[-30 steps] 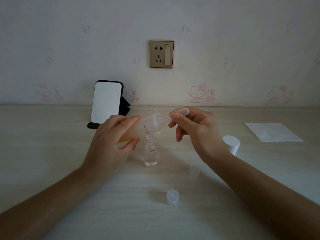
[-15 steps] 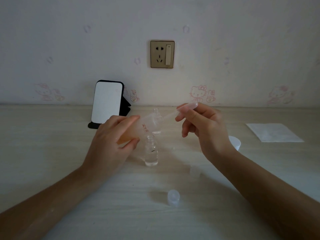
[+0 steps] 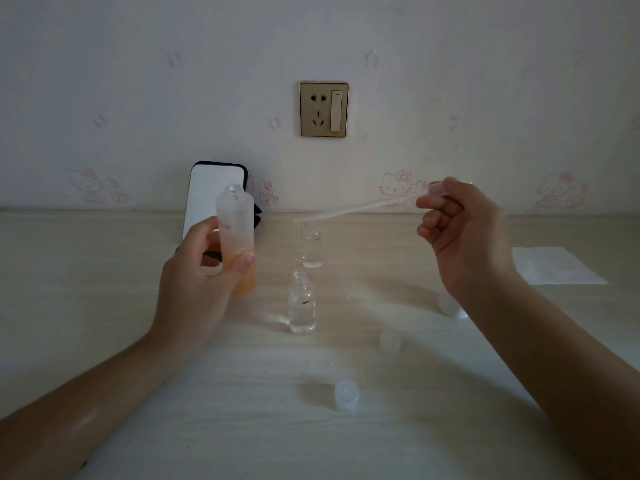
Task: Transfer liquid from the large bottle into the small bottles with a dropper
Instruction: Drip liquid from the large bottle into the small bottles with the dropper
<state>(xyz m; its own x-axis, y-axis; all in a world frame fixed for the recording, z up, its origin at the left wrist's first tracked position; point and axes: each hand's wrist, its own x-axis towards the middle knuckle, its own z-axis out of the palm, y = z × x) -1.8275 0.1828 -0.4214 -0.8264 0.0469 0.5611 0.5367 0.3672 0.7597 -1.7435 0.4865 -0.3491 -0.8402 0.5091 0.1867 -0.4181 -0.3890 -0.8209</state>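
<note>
The left hand (image 3: 197, 282) grips the large bottle (image 3: 235, 230) upright, its open mouth in front of the propped phone (image 3: 207, 188) and orange liquid filling its lower part. The right hand (image 3: 464, 237) pinches the bulb end of the dropper (image 3: 356, 207), tip pointing left just over the far small bottle (image 3: 311, 249). The near small bottle (image 3: 302, 306) stands in the open gap between the hands, with a clear cap (image 3: 346, 393) nearer the front edge of the table (image 3: 104, 306).

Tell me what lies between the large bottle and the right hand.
In the head view, the dropper held by the right hand spans part of the gap toward the large bottle; its tip appears over the far small bottle standing between them.
</note>
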